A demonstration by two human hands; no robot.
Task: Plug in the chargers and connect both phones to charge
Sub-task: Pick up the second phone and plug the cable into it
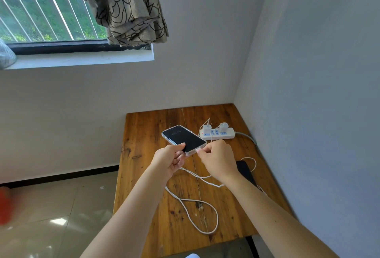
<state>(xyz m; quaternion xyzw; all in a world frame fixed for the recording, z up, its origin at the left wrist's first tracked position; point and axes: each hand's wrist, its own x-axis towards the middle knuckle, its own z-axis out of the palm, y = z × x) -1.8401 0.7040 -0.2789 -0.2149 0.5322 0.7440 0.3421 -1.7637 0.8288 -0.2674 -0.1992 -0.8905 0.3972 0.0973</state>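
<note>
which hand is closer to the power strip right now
Right. The right hand sits just in front of the power strip, pinching the cable plug at the held phone. The left hand grips the phone's near end, further left.

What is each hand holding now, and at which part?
The left hand holds the phone at its near bottom corner. The right hand pinches the white cable's plug at the phone's bottom edge.

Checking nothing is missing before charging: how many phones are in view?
2. A black-screened phone in a clear case is held above the wooden table by both hands; a dark phone lies flat behind the right forearm, partly hidden.
</note>
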